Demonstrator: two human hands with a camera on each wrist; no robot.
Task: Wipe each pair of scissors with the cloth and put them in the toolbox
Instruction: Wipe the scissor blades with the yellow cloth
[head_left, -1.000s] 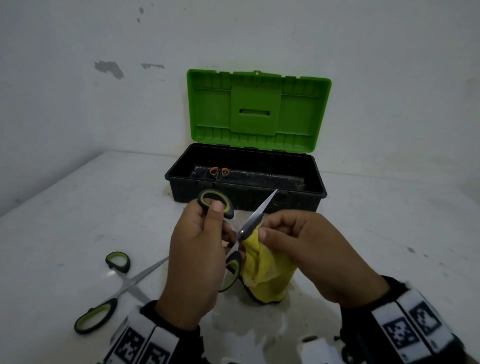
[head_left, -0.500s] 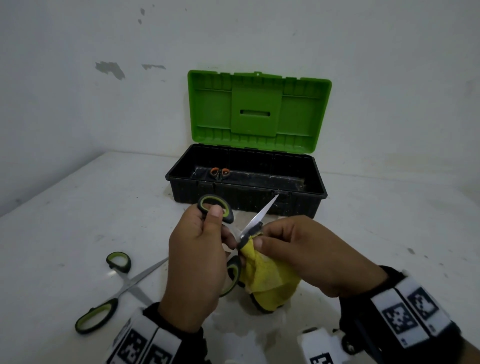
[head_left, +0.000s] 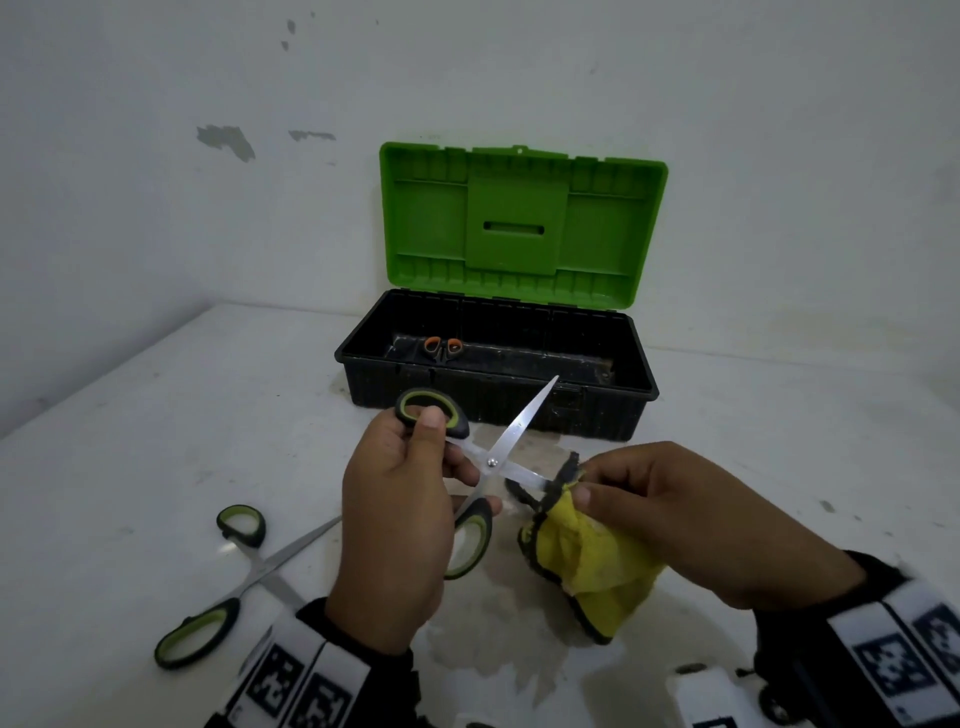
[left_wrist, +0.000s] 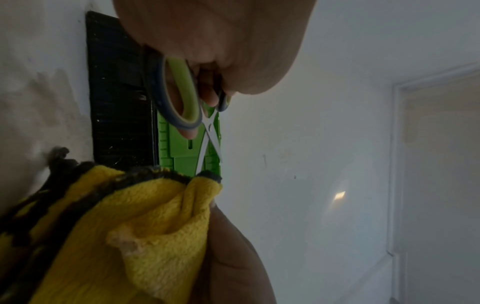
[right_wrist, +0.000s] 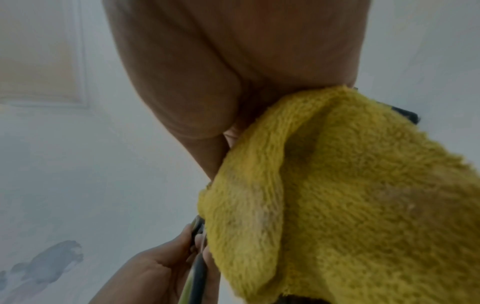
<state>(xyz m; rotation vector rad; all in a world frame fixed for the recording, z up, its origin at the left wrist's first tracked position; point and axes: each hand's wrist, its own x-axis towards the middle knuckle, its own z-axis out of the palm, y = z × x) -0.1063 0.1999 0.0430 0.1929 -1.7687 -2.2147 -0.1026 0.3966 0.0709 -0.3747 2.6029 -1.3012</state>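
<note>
Your work happens on a pale table (head_left: 156, 441) tucked into a corner: one wall runs along the far edge behind the toolbox (head_left: 498, 384), another closes the left side. The bare patch between the toolbox's front wall and your wrists is where both hands hover; more bare surface lies to the right.

Your left hand (head_left: 395, 525) grips the scissors (head_left: 491, 462) by their handles, thumb pressed on the upper loop, fingers curled round the lower one. The blades stand spread in an X. One blade points up and away to the right, toward the toolbox front; the other runs right, its tip buried in the cloth (head_left: 587, 556). The blades are bright smooth metal with a round pivot screw; the handles are black ovals lined in lime green.

Your right hand (head_left: 691, 519) pinches the cloth round that lower blade between thumb and fingers. The cloth is fuzzy yellow terry with a dark stitched border, and it hangs bunched below your fingers.

The toolbox is black ribbed plastic, its green lid (head_left: 522, 223) upright against the wall. Small orange-handled scissors (head_left: 443, 347) lie inside near its left end. A second green-handled pair (head_left: 244, 577) lies spread on the table, left of your left wrist, tips pointing right.
</note>
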